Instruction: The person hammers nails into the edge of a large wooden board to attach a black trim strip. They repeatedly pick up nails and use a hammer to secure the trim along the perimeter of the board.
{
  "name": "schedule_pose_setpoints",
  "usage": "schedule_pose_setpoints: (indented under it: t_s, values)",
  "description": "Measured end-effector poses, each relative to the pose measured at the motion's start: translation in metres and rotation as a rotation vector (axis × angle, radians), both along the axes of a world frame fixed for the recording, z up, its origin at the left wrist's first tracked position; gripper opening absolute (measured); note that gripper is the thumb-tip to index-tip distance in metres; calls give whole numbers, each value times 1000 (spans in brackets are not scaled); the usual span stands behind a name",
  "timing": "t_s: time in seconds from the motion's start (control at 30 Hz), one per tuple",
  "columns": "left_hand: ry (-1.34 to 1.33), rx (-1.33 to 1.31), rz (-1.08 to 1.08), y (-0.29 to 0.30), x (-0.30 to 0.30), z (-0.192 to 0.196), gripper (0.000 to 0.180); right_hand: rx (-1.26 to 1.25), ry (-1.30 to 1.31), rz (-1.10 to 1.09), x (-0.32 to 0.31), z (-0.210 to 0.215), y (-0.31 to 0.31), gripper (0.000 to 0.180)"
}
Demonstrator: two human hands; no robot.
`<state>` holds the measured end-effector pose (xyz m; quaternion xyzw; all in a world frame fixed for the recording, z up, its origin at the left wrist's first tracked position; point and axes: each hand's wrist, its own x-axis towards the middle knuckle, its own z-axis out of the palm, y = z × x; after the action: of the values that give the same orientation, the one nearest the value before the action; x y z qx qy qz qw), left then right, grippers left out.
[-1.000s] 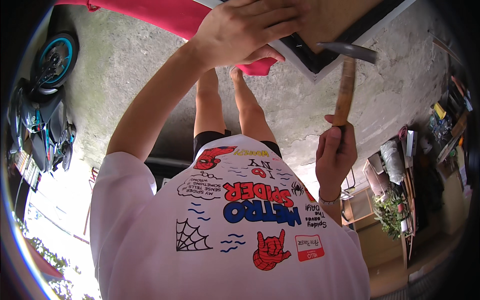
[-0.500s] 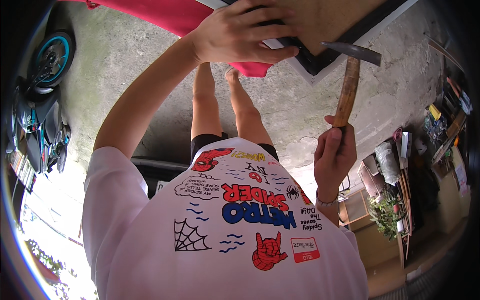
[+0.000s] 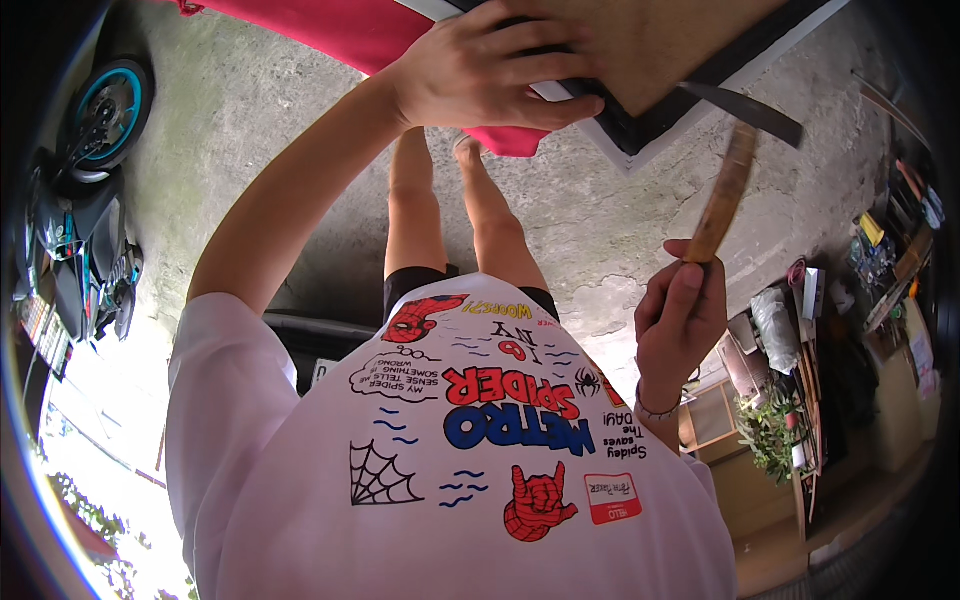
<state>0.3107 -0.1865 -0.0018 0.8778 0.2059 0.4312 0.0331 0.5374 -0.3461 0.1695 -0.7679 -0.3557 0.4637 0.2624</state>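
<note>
Wood-handled hammer [image 3: 731, 180], clasped in tightly curled right hand [image 3: 682, 315], near black-bordered brown panel [image 3: 665, 50]. Loosely splayed left hand [image 3: 475, 75], laid across panel edge, red cloth [image 3: 325, 25] underneath.

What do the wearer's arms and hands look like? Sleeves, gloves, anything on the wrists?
Left hand and right hand: no gloves. Loose, plain white short sleeve on the left arm, forearm uncovered. Thin bracelet on the right wrist; nothing visible on the left wrist. No cables visible on either arm.
</note>
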Motion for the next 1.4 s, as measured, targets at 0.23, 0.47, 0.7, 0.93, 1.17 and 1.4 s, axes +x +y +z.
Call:
schedule_pose_setpoints:
  t_s: [0.23,0.47,0.7,0.93,1.17,1.4]
  values:
    - [155,-62,-45,1,-11,18,36,-16,7,-35,2,0,4,30]
    - [316,-66,73,3,-9,25,45,-43,-24,134,4,-5,-6,31]
    - [344,-146,31,2,-12,26,55,-64,-44,146,3,-9,-3,30]
    - [361,-134,51,-1,-11,25,60,-105,-110,252,2,-11,-6,26]
    - [254,-178,42,-1,-10,17,60,-7,-42,161,-4,-13,-9,31]
    - [72,-254,29,-5,-6,43,42,27,-79,106,-3,-10,-8,31]
